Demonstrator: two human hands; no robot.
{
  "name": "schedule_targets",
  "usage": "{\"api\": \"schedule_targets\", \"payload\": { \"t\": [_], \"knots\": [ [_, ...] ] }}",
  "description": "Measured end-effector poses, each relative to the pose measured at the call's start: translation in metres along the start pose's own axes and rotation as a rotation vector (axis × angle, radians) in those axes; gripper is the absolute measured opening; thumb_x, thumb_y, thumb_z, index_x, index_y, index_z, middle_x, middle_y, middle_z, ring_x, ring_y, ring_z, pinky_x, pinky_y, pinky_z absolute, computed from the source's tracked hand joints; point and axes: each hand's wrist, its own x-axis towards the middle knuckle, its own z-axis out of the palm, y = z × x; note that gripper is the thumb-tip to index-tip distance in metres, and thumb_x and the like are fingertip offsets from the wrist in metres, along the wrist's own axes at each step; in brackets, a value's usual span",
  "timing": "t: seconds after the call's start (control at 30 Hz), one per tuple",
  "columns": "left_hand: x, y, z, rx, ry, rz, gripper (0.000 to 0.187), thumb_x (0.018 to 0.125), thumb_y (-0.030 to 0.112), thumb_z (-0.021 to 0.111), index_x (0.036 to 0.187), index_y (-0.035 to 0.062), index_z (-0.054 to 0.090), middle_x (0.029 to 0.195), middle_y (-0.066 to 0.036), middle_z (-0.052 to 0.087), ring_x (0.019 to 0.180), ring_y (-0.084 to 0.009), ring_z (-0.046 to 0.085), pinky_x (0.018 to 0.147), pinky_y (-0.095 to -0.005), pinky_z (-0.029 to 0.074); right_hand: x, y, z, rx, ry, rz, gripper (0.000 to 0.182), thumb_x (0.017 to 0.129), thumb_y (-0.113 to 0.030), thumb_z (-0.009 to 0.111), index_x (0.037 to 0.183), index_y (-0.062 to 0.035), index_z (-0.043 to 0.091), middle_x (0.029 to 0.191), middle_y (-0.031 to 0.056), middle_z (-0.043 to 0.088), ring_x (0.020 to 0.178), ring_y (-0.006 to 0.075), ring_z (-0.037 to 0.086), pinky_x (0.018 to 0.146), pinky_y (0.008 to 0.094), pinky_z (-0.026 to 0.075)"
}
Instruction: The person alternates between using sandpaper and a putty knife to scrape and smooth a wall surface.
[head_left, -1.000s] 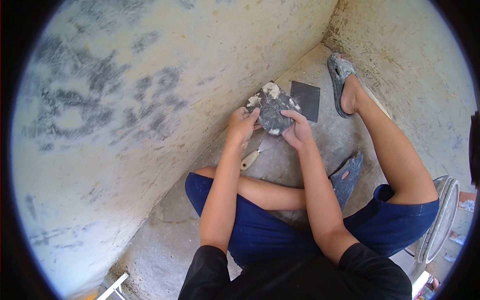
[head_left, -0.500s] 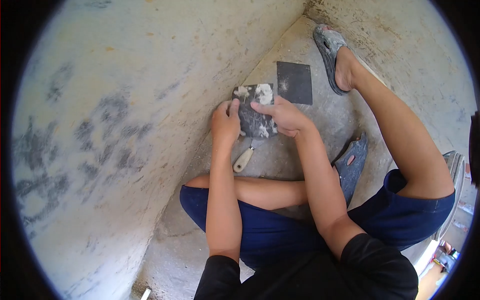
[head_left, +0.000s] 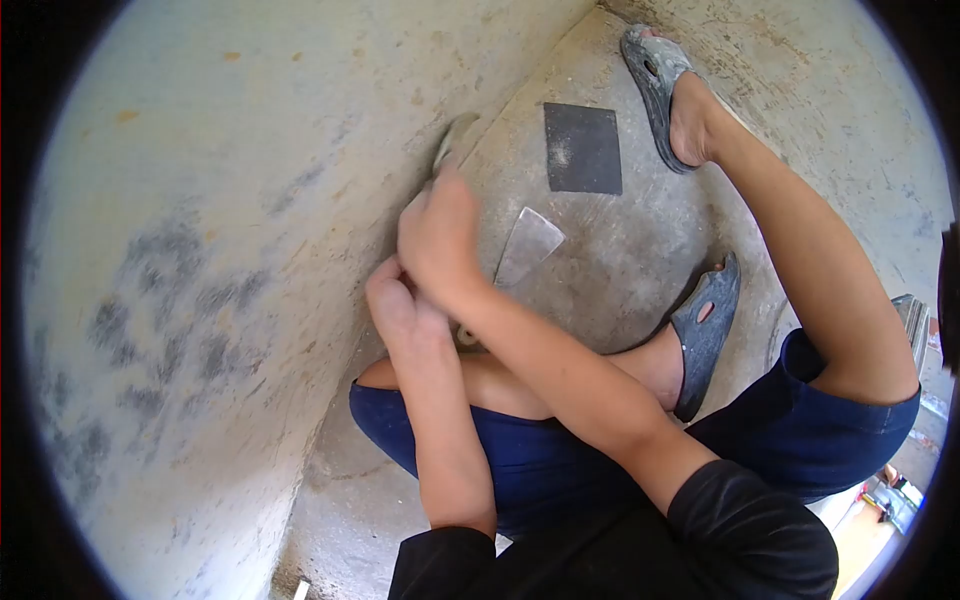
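Note:
My right hand (head_left: 440,235) is closed beside the lower wall and blurred by motion. A pale, curved edge with a dark side, seemingly a bent sheet (head_left: 457,138), sticks out beyond its knuckles. My left hand (head_left: 402,308) lies beneath my right wrist, close to the wall, with its fingers mostly hidden. On the floor to the right of my hands is a putty knife (head_left: 530,247). Its broad blade shows plainly, while my right forearm covers most of the handle.
A dark rectangular sheet (head_left: 583,149) lies flat on the concrete floor. The plastered wall (head_left: 200,300), with grey smudges, rises at left. My slippered feet, one slipper (head_left: 708,335) nearer and one slipper (head_left: 655,95) farther, rest to the right.
The putty-marked dark sheet, held flat in both hands before, is no longer seen flat. My right hand has crossed left over my left hand, toward the wall. The knife's blade is uncovered.

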Motion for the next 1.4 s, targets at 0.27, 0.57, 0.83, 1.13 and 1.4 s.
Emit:
{"api": "schedule_targets", "payload": {
  "t": [0.27, 0.57, 0.83, 1.13, 1.4],
  "knots": [
    [-0.01, 0.007, 0.017, -0.087, 0.051, 0.008, 0.054, 0.09, -0.016, 0.035, 0.143, -0.0256, 0.027, 0.154, -0.036, 0.035, 0.145, -0.048, 0.036, 0.124, -0.0547, 0.032, 0.022, 0.012, -0.002, -0.014, -0.085, 0.234, 0.048, 0.08, 0.008, 0.049, 0.127, 0.0193, 0.054, 0.093, 0.0428, 0.064, 0.094, 0.0555, 0.066, 0.083, 0.0538, 0.053],
    [-0.02, 0.006, 0.026, -0.032, 0.176, 0.02, 0.042, 0.09, -0.014, 0.039, 0.129, -0.0241, 0.048, 0.138, -0.035, 0.053, 0.132, -0.0434, 0.053, 0.118, -0.0505, 0.042, 0.014, 0.004, -0.007, -0.005, -0.184, 0.272, 0.048, 0.079, 0.009, 0.047, 0.124, 0.0237, 0.051, 0.094, 0.0438, 0.065, 0.097, 0.0569, 0.065, 0.087, 0.0551, 0.052],
    [-0.001, 0.002, -0.008, 0.067, 0.171, 0.037, 0.035, 0.095, -0.001, 0.044, 0.119, -0.0219, 0.057, 0.125, -0.033, 0.062, 0.117, -0.0375, 0.063, 0.101, -0.0451, 0.053, -0.006, -0.014, -0.001, -0.022, -0.061, 0.129, 0.031, 0.08, 0.008, 0.047, 0.106, 0.0189, 0.059, 0.094, 0.0453, 0.062, 0.096, 0.059, 0.064, 0.085, 0.0572, 0.052],
    [-0.011, 0.001, -0.001, 0.137, 0.041, 0.052, 0.04, 0.092, -0.005, 0.042, 0.128, -0.0173, 0.053, 0.13, -0.031, 0.06, 0.119, -0.0383, 0.062, 0.105, -0.0474, 0.051, -0.02, -0.012, -0.004, -0.071, -0.094, 0.0, 0.036, 0.082, 0.01, 0.046, 0.116, 0.0199, 0.051, 0.094, 0.0428, 0.064, 0.096, 0.0573, 0.065, 0.084, 0.0555, 0.053],
    [-0.017, 0.001, 0.011, -0.063, 0.121, 0.004, 0.055, 0.103, 0.014, 0.027, 0.15, -0.0142, 0.032, 0.152, -0.031, 0.043, 0.141, -0.0415, 0.045, 0.12, -0.0524, 0.035, -0.01, -0.01, -0.003, -0.035, -0.146, 0.078, 0.033, 0.081, 0.009, 0.048, 0.113, 0.0184, 0.052, 0.096, 0.0434, 0.064, 0.098, 0.0562, 0.065, 0.084, 0.0562, 0.053]
  ]
}}
